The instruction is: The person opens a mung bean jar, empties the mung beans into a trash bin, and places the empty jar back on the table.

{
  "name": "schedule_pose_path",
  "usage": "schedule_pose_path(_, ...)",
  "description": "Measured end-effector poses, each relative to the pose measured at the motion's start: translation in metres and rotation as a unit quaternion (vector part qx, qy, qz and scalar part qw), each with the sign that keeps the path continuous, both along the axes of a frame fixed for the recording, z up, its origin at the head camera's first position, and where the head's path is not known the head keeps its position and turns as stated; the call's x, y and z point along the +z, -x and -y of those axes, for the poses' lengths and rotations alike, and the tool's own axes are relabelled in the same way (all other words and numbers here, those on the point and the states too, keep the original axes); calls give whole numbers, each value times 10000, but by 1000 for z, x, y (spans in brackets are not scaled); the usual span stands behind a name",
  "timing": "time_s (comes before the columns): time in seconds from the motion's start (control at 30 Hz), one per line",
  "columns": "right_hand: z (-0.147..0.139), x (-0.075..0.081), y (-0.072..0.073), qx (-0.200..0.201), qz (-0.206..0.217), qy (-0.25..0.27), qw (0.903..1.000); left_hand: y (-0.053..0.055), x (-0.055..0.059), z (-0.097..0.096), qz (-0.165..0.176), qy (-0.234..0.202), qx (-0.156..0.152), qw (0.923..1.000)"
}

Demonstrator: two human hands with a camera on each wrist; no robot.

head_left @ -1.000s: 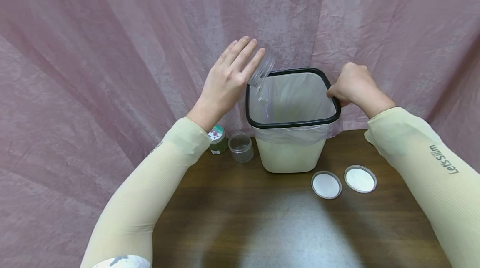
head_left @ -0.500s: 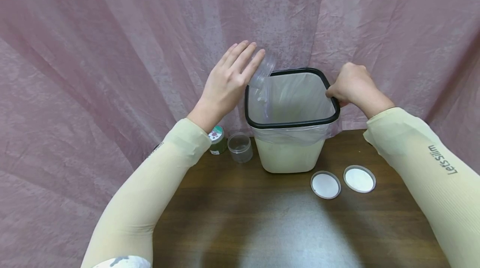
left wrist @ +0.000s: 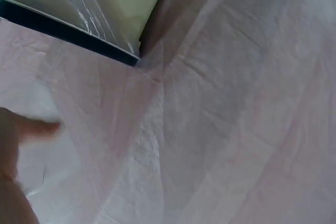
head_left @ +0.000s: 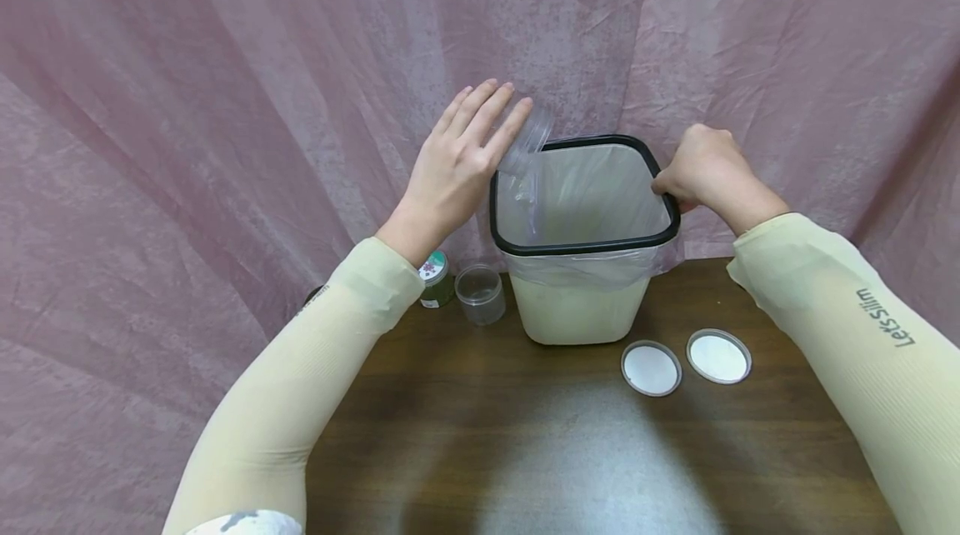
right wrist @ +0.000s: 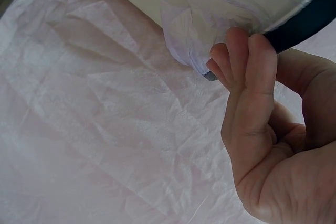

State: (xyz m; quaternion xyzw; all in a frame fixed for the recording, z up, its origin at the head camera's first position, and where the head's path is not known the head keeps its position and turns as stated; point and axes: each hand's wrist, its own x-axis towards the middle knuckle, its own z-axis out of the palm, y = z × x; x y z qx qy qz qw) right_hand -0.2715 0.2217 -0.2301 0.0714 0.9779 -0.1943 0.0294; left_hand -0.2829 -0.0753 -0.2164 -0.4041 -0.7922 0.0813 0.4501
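My left hand (head_left: pixel 453 158), its back to the head camera, holds a clear plastic jar (head_left: pixel 531 139) tilted over the bin's left rim. Below the jar hangs something clear and glossy; I cannot tell whether it is jar contents or bag film. The left wrist view shows the thumb, but the jar is out of sight there. My right hand (head_left: pixel 712 172) pinches the black rim of the cream trash bin (head_left: pixel 585 310) on its right side, thumb inside and fingers outside over the bag (right wrist: pixel 184 30). A thin plastic bag lines the bin.
Left of the bin stand an open clear jar (head_left: pixel 481 295) and a green-filled jar (head_left: pixel 437 281) with a patterned lid, partly behind the left wrist. Two round lids (head_left: pixel 652 368) lie in front on the brown table (head_left: pixel 540 452). A pink curtain (head_left: pixel 300 60) hangs behind.
Both hands stay almost where they were. The tilted jar has shifted very slightly to the right, and the clear glossy stuff below it looks a little different.
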Motion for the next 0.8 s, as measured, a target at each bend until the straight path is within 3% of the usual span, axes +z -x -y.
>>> schedule_pose_path(0.2, 0, 0, 0, 31, -13, -31, 10000, 0, -1, -1, -107, 9, -2, 9999)
schedule_pose_path(0.47, -1, 0, 0, 63, -106, -117, 9999, -1, -1, -1, -82, -351, -99, 9993)
schedule_pose_path(0.63, 0, 0, -2, 102, -119, -99, 9998, -2, -3, 0, -211, -251, 5, 9995)
schedule_pose_path(0.8, 1, 1, -3, 145, -168, -92, 9997, -5, -4, 3, -87, -123, 199, 9997)
